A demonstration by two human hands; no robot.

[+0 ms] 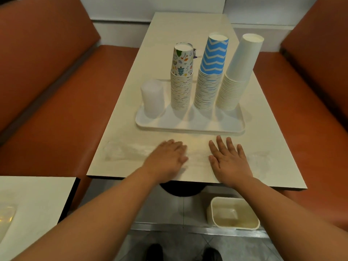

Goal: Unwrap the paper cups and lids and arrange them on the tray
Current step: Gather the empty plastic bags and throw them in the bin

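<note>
- Nearest the camera, two dark shoes (pixel 183 251) stand on the tiled floor; just beyond, a cream plastic bin (pixel 234 213) sits under the table edge
- Left hand (pixel 166 158) and right hand (pixel 228 160) lie flat on the table (pixel 263 113), fingers straight, palms down, set apart; both press on clear plastic wrapping (pixel 128 152) spread along the near edge; neither grips anything
- White tray (pixel 190 125) lies just beyond the fingertips; four stacks stand on it in a row
- Stack of translucent lids (pixel 153 97) at left; judged light, slippery, liable to slide apart; best held round the sides near the base
- Patterned cup stack (pixel 181 76), blue zigzag cup stack (pixel 211 72) and plain white cup stack (pixel 238 72) stand inverted; the white one leans right
- Cups judged light, thin-walled, easily crushed; tall stacks top-heavy; hold low, around the nested rims
- Wrapping judged limp and clingy; gather by pinching an edge; arrangement appears nearly complete
</note>
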